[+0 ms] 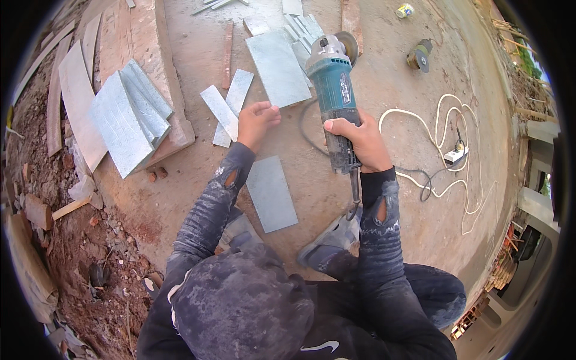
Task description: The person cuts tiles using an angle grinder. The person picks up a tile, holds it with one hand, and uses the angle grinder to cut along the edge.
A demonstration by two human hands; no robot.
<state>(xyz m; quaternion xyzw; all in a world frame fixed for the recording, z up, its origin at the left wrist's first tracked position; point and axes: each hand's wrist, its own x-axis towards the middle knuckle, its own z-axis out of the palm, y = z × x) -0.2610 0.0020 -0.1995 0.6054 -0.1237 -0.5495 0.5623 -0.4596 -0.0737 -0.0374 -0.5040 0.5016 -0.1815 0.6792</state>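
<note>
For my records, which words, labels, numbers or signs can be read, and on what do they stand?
None is readable.
Teal-and-black handheld angle grinder: label too small.
Small white-and-yellow round container: any printing too blurred.
Black cloth garment: white curved mark, without letters.

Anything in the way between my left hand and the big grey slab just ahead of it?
Nothing visible stands between your left hand and the big slab. Two crossed strips lie left of the hand; the angle grinder, in your right hand, is to the right.

A dusty outdoor building site, with rubble (114, 255), loose brick (38, 212), angle grinder (336, 90) and power strip (456, 154).
</note>
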